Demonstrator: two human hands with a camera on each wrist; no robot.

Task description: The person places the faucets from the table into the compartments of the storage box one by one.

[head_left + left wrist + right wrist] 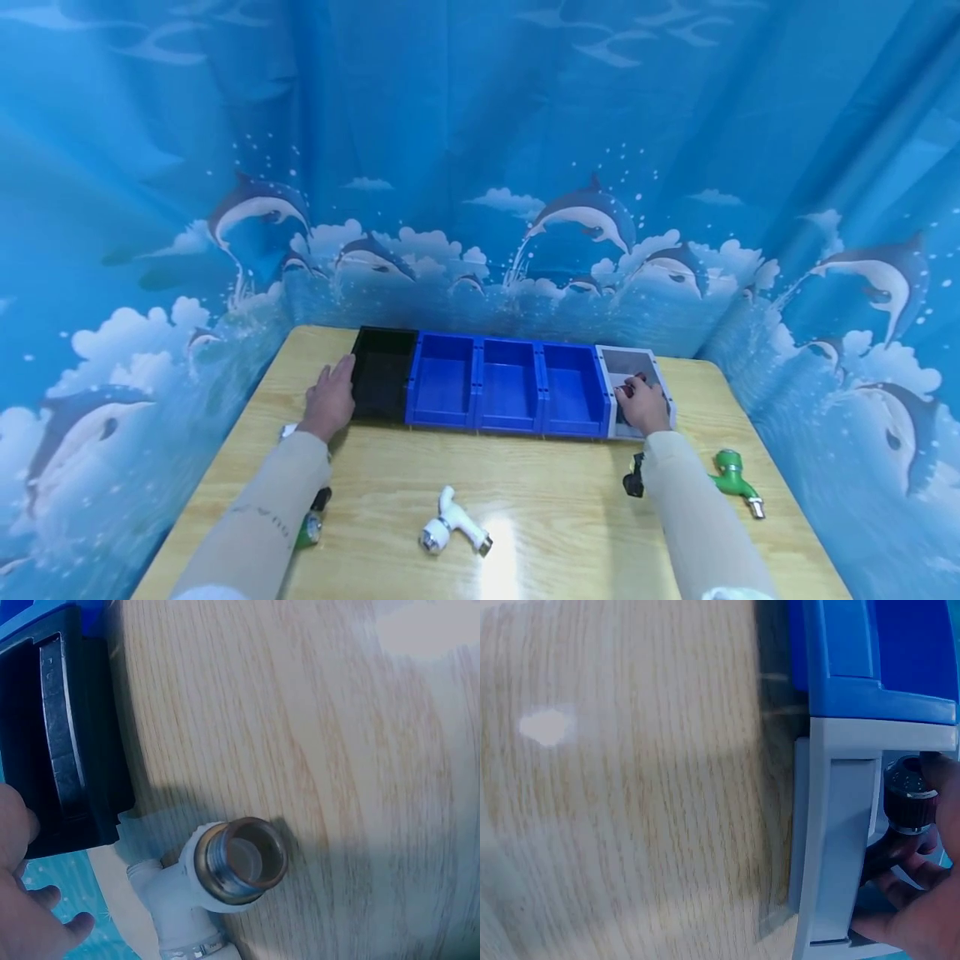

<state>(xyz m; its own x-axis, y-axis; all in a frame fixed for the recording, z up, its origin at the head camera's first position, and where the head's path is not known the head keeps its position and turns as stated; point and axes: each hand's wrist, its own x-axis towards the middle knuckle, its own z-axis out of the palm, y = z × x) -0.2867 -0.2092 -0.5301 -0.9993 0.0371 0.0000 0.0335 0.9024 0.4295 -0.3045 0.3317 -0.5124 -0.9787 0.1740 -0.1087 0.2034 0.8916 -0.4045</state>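
My right hand (pixel 645 406) reaches into the grey bin (pixel 609 367) at the right end of the row. Its fingers hold a dark red tap (pixel 896 847) with a black knurled end and a chrome ring, partly hidden by the hand. My left hand (pixel 330 400) rests at the left side of the black bin (pixel 384 413), fingers loosely bent and holding nothing. Near that hand, a white tap (pixel 176 900) with a threaded metal end lies on the table, mostly covered by the arm in the head view.
Several blue bins (pixel 510 432) stand between the black and grey ones. Another white tap (pixel 453 521) lies front centre on the wooden table (pixel 555 500). A green tap (pixel 731 475) and a black-handled piece (pixel 634 477) flank the right forearm. One green-and-black item (pixel 309 529) shows beside the left forearm.
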